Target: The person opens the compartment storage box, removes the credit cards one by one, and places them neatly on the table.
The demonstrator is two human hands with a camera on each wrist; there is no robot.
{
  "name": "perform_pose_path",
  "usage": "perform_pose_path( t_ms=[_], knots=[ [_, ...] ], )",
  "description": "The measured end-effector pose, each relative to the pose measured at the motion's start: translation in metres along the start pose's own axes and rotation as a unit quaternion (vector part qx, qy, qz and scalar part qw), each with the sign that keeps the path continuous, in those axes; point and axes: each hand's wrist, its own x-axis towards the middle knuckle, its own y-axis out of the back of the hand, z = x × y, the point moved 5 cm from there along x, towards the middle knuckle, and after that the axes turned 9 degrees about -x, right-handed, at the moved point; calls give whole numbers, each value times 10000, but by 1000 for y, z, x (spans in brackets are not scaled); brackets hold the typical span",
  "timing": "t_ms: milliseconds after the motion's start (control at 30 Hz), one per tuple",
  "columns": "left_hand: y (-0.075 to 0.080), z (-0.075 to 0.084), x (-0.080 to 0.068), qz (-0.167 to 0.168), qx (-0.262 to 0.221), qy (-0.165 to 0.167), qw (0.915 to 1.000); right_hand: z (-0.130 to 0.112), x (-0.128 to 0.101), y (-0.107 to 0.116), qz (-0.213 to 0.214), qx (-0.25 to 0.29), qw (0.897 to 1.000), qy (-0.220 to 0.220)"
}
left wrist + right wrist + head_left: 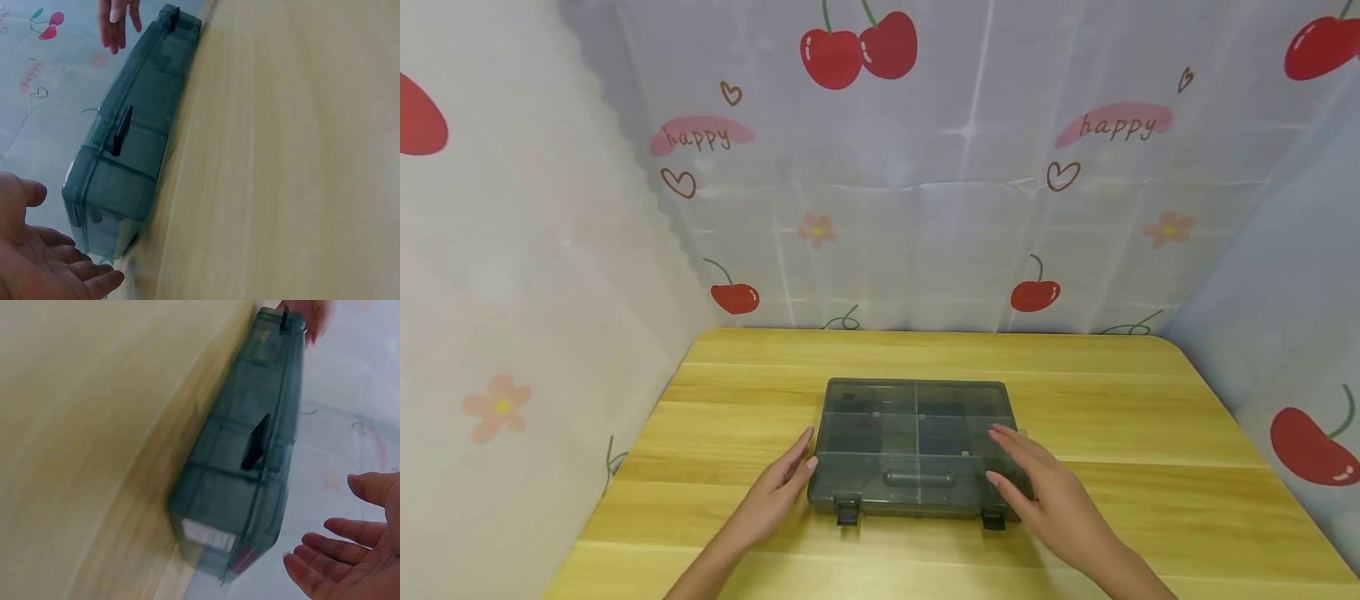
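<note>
A dark, see-through plastic storage case point(902, 479) with inner dividers lies flat on the table, its lid down. Two black latches, a left latch point(847, 511) and a right latch point(993, 520), stick out from its front edge. My left hand point(775, 492) is beside the case's left side, fingers loosely extended. On the other side, my right hand point(1052, 492) hovers over the right front corner with fingers spread. In the right wrist view a white label point(208, 535) shows on the case's end. Dark shapes inside the case show dimly through the lid.
The wooden table point(760, 358) has rounded far corners. Behind it hangs a white curtain point(910, 250) printed with cherries, hearts and flowers, and similar sheets cover the left side point(535, 292) and right side point(1285, 292).
</note>
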Motion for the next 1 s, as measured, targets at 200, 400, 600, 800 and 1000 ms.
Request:
perform_pose_path(
  t_ms=[200,400,600,800,1000],
  knots=[
    [-6,1,-15,-180,-114,187,9996,22,-17,-1,-424,238,9969,-622],
    [-15,-1,-24,-297,-222,349,9987,34,-31,-7,-1097,444,9849,-1260],
    [-21,0,-31,-351,-337,480,9977,36,-35,-16,-1738,716,9684,-1637],
    [-24,3,-34,-419,-396,435,9974,36,-36,-20,-1867,824,9623,-1796],
    [-24,6,-35,-385,-327,346,9981,37,-36,-22,-1884,886,9576,-1992]
  ],
)
